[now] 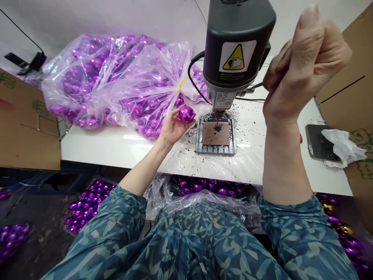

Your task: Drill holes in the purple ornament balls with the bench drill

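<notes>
My left hand point(174, 127) holds a shiny purple faceted ball point(186, 114) in its fingers, just left of the drill press base point(199, 149). The black drill press point(237, 46) stands upright, with a yellow hand-warning label on its front. Beneath its chuck point(220, 113) lies a brown square plate point(208, 136) with a small dark hole and dark shavings on it. Raised at the right, my right hand point(305, 66) is closed in a fist at the end of the press lever point(258, 85); the gripped part is hidden behind the fingers.
Large clear bags point(116, 77) of purple balls lie at the back left. More purple balls point(210, 186) sit below the table edge and in a container point(90, 202) at left. Cardboard boxes point(29, 124) flank the table. A phone point(319, 142) and crumpled tissue point(344, 146) lie at right.
</notes>
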Demonstrator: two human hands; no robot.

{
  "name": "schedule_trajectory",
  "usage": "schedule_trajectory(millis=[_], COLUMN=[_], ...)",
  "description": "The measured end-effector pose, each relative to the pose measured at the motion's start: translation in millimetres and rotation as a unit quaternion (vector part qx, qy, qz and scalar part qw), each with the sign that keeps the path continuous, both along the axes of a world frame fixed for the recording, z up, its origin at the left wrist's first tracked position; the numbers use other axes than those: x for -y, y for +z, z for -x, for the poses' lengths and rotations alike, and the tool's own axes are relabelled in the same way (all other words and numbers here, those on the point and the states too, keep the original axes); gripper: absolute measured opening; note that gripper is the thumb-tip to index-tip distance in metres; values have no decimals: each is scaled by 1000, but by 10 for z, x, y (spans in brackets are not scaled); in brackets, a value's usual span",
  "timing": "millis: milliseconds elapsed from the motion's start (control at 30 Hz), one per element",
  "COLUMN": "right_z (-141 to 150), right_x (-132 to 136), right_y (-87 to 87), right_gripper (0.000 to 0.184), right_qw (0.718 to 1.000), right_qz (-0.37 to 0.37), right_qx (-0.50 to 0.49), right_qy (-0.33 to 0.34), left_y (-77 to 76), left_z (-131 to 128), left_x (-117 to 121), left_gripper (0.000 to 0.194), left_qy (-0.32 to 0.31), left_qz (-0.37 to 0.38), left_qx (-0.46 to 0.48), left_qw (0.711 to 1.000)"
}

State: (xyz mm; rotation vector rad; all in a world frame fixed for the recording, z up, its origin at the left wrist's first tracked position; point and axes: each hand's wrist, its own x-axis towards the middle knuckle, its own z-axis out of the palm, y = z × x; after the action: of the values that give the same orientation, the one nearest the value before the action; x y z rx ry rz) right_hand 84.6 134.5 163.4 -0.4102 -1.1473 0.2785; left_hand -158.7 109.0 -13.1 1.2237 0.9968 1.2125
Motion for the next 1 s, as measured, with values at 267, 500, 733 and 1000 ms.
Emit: schedule_trajectory(millis=[267,500,733,1000], right_z=[-111,-76,-67,-60], right_x=[41,73,32,77], right_y=[-20,-1,-4,-4], right_gripper=[62,59,58,56], right_qw=[997,996,995,994], right_qz=[53,48,16,25], right_qx=[22,-9,-9,-11], right_qy=[55,77,94,108], left_y=[38,-155,-441,-532], left_z=[-471,-561,-689,-733], left_x=[333,236,112,31], left_gripper=[37,42,68,62], left_qy=[26,42,39,20], left_qz=[141,87,0,-85], left_qx=[168,113,23,-103], left_qw=[975,989,999,991])
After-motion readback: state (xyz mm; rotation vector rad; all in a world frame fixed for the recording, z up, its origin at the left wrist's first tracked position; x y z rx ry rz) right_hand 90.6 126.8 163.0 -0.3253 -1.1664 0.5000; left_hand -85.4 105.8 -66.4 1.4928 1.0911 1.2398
